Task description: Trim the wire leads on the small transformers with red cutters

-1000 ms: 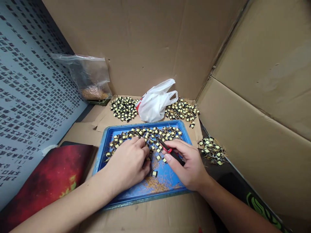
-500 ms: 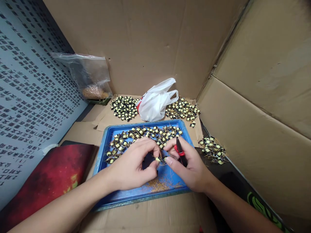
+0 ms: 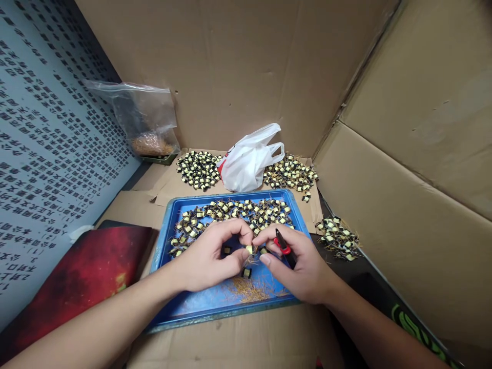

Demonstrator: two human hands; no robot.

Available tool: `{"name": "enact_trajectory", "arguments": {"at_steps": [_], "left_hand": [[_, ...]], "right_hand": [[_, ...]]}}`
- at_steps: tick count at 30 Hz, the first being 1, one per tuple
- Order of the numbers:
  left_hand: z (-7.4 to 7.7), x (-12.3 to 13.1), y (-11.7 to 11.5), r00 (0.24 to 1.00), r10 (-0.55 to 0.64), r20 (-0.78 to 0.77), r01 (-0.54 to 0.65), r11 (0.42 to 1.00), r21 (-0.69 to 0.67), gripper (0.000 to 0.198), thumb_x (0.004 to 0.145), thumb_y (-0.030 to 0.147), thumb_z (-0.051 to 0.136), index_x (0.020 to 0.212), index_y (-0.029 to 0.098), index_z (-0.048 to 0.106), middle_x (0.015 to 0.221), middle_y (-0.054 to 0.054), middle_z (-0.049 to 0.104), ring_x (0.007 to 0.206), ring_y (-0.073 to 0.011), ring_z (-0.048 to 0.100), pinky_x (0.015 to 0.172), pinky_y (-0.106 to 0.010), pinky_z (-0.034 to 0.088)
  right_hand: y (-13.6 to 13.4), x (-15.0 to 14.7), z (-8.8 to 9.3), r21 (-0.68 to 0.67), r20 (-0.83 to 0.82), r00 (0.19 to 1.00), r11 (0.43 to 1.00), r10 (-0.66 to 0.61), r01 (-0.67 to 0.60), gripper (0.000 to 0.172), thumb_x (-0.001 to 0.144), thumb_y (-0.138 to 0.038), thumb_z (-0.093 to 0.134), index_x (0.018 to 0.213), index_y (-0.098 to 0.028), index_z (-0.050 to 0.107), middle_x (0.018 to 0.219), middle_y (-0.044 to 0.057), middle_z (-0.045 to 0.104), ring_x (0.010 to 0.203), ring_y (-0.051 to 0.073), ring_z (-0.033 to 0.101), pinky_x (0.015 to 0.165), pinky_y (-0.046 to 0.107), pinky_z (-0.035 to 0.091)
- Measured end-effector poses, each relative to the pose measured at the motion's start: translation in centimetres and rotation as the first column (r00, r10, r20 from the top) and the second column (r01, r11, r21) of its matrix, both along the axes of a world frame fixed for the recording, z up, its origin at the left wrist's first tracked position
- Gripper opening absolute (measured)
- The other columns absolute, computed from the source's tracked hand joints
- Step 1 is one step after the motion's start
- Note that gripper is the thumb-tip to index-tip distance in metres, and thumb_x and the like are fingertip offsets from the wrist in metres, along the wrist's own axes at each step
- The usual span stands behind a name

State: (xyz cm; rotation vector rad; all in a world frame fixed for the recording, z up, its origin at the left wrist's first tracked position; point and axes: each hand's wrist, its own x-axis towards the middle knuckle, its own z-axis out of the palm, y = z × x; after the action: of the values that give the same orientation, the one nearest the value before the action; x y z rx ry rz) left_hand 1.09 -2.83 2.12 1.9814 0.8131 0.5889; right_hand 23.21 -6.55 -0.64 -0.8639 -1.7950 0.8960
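Over the blue tray (image 3: 180, 310), my left hand (image 3: 215, 256) pinches a small transformer (image 3: 249, 249) with yellow tape and thin copper wires between thumb and fingertips. My right hand (image 3: 298, 261) is curled around a slim black tool with a red band (image 3: 283, 245), whose kind I cannot make out. Its index fingertip reaches the wires beside the held transformer. Another transformer (image 3: 246, 273) lies below my left thumb, near a scatter of copper wire clippings (image 3: 251, 292). Many similar pieces (image 3: 226, 207) fill the tray's far half.
Behind the tray, a white plastic bag (image 3: 246, 166) stands between two heaps of transformers (image 3: 198, 169). A third heap (image 3: 340, 238) lies to the right. A zip bag of wire bits (image 3: 151, 143) stands back left, and a red patterned object (image 3: 88, 287) lies left. Cardboard walls (image 3: 246, 66) enclose the back and right.
My left fingers have shifted slightly, uncovering a transformer on the tray below them. The right index finger has moved in to the held piece. The view has shifted a little.
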Motion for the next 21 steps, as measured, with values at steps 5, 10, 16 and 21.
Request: {"name": "enact_trajectory", "arguments": {"at_steps": [5,10,16,21], "left_hand": [[0.36,0.47,-0.26,1.0,0.006,0.015,-0.006,1.0,-0.004,0.007,0.079,0.019,0.063,0.086,0.017,0.063,0.082,0.001,0.064,0.075,-0.0143,0.057,0.074,-0.028,0.046],[0.36,0.41,-0.28,1.0,0.001,-0.006,-0.001,0.999,-0.044,0.005,0.078,0.019,0.063,0.082,0.016,0.064,0.08,0.0,0.066,0.075,-0.0152,0.057,0.072,-0.029,0.046],[0.18,0.26,0.01,0.999,0.018,0.029,-0.016,0.997,-0.074,0.008,0.078,0.019,0.065,0.085,0.016,0.066,0.082,-0.001,0.066,0.076,-0.0154,0.057,0.075,-0.03,0.046],[0.11,0.06,0.19,0.995,0.0,0.102,0.022,0.977,-0.211,0.013,0.088,0.028,0.067,0.088,0.015,0.065,0.083,-0.003,0.065,0.078,-0.0159,0.057,0.075,-0.03,0.046]], "right_hand": [[-0.15,-0.16,-0.04,0.055,0.026,0.999,0.998,0.035,-0.037,0.032,0.087,-0.006,0.062,0.11,-0.025,0.072,0.098,0.002,0.075,0.085,0.017,0.069,0.079,0.033,0.054],[-0.3,-0.06,-0.22,0.087,0.091,0.992,0.992,0.088,-0.096,0.047,0.087,-0.004,0.06,0.126,-0.028,0.07,0.112,0.004,0.08,0.098,0.02,0.074,0.088,0.037,0.058],[-0.21,-0.36,-0.45,0.153,0.05,0.998,0.988,-0.028,0.02,0.037,0.085,-0.006,0.066,0.119,-0.022,0.069,0.102,0.004,0.077,0.088,0.018,0.071,0.081,0.032,0.057],[-0.19,-0.24,0.01,0.11,0.06,0.994,0.99,-0.096,0.089,0.018,0.085,-0.012,0.073,0.099,-0.022,0.067,0.084,-0.001,0.068,0.072,0.014,0.06,0.07,0.028,0.049]]}}
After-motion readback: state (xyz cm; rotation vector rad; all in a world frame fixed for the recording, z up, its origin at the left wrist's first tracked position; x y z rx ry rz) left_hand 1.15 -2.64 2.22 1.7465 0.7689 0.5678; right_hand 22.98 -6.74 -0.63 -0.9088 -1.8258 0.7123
